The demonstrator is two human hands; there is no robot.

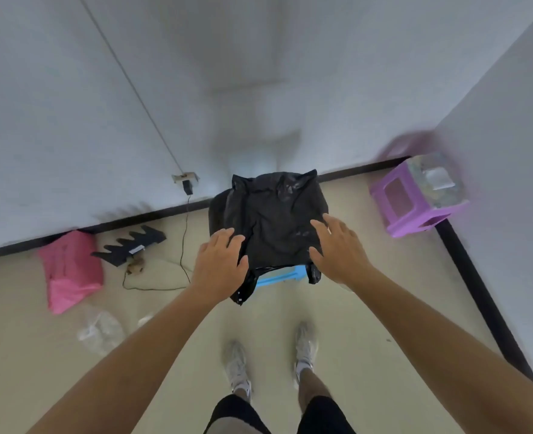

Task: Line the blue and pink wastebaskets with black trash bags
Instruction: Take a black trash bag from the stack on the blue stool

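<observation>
Trash bag (271, 220) draped over wastebasket (279, 275), between hands

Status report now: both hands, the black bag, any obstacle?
Left hand and right hand open, flat on black trash bag. Bag draped over blue wastebasket, not tucked in. Nothing in the way.

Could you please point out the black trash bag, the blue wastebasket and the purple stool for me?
black trash bag (271, 220): head view, centre of its draped top.
blue wastebasket (282, 275): head view, exposed near rim.
purple stool (412, 211): head view, front leg.

open floor (368, 292) right of black bag (268, 220), cable (182, 242) and pink bag (70, 270) left
</observation>
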